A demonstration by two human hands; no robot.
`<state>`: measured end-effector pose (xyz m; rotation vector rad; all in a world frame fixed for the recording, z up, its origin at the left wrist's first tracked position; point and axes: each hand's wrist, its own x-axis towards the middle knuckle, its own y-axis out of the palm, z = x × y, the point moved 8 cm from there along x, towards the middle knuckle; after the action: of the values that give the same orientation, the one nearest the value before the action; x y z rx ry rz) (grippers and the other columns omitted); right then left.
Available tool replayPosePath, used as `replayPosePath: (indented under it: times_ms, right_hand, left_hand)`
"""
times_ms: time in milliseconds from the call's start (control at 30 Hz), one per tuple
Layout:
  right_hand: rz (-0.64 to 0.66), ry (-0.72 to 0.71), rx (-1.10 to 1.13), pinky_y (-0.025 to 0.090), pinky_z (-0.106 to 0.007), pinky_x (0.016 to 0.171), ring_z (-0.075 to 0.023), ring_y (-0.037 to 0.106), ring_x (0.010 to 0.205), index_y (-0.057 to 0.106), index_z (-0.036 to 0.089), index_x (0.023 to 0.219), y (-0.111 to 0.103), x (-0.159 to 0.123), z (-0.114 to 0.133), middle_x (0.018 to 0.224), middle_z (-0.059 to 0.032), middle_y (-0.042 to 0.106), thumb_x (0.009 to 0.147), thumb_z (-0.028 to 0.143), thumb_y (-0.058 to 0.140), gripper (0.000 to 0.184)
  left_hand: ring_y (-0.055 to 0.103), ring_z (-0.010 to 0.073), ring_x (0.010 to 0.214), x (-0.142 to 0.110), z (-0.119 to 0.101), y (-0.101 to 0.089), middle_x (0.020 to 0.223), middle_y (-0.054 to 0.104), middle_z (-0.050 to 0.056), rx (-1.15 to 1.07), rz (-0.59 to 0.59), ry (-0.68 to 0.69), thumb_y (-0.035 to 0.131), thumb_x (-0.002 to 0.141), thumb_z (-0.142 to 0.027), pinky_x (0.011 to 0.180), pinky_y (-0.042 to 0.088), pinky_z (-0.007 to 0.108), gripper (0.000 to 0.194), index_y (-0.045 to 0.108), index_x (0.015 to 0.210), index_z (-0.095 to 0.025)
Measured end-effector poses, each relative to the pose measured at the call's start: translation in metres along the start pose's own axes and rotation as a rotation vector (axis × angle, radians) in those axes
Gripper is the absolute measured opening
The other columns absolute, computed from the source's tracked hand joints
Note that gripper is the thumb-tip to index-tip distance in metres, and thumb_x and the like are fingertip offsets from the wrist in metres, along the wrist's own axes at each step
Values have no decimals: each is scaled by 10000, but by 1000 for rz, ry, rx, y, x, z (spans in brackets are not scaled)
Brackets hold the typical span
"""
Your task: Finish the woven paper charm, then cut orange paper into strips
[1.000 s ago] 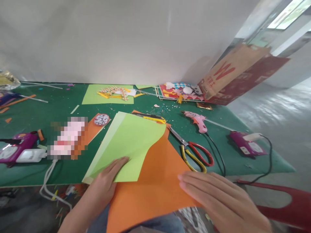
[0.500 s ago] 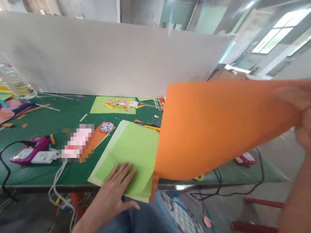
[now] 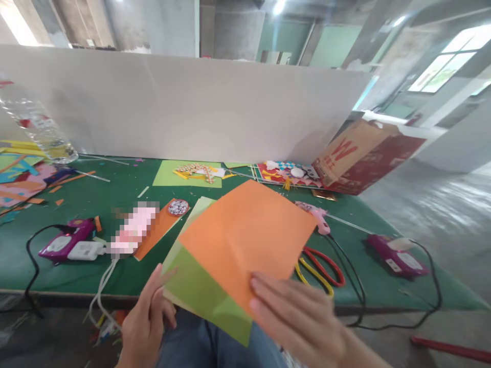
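Observation:
An orange paper sheet lies on top of green paper sheets at the near edge of the green table. My right hand rests flat on the orange sheet's near corner, fingers stretched out. My left hand holds the left edge of the green sheets, thumb on top. The sheets hang over the table's edge above my lap.
Red and yellow scissors lie just right of the paper, beside a pink glue gun with a black cord. Purple devices sit at left and right. A brown paper bag, paper scraps, a googly-eye tub and a plastic bottle stand farther back.
The orange sheet, lifted in the air by my right hand half a second ago, now lies on the green sheets. My left hand moved from pressing the green paper to gripping its edge.

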<state>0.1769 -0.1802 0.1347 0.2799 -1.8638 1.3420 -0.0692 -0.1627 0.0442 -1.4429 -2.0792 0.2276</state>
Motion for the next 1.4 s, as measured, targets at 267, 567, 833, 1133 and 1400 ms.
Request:
replayPosePath:
  times_ms: [267, 567, 833, 1133, 1400]
  right_hand:
    - [37, 44, 28, 546, -257, 780, -161, 667, 942, 689, 143, 936, 63, -8, 40, 923, -63, 740, 908, 102, 416, 278]
    - [38, 116, 39, 508, -269, 785, -155, 640, 920, 679, 139, 953, 63, -19, 48, 925, -68, 731, 938, 98, 300, 382]
    - [107, 306, -13, 516, -313, 822, -174, 623, 988, 642, 153, 1044, 65, -43, 30, 974, -83, 707, 896, 109, 401, 286]
    - [19, 641, -260, 537, -401, 820, -237, 607, 1021, 604, 151, 1087, 26, -76, -48, 1065, -131, 656, 894, 119, 419, 269]
    - [106, 843, -397, 502, -501, 856, -293, 568, 1098, 548, 80, 1173, 48, -128, -89, 1139, -212, 610, 943, 198, 311, 351]
  left_hand:
    - [647, 84, 493, 20, -9, -9, 1285, 588, 125, 175, 69, 85, 308, 965, -257, 609, 580, 253, 433, 279, 1396, -242]
    - [428, 258, 1297, 41, 0, 51, 1388, 476, 169, 565, 297, 282, 350, 943, -345, 1047, 367, 495, 434, 433, 1321, -149]
    - [475, 292, 1259, 37, 2, 72, 1361, 502, 175, 800, 355, 396, 379, 934, -341, 1057, 306, 569, 401, 546, 1247, -153]
    - [393, 272, 1322, 49, -12, 105, 1418, 429, 158, 759, 511, 496, 323, 951, -402, 1067, 334, 509, 498, 489, 1315, -106]
    - [359, 260, 1344, 47, -12, 108, 1439, 402, 140, 787, 483, 519, 282, 955, -451, 1088, 294, 498, 526, 463, 1349, -154]
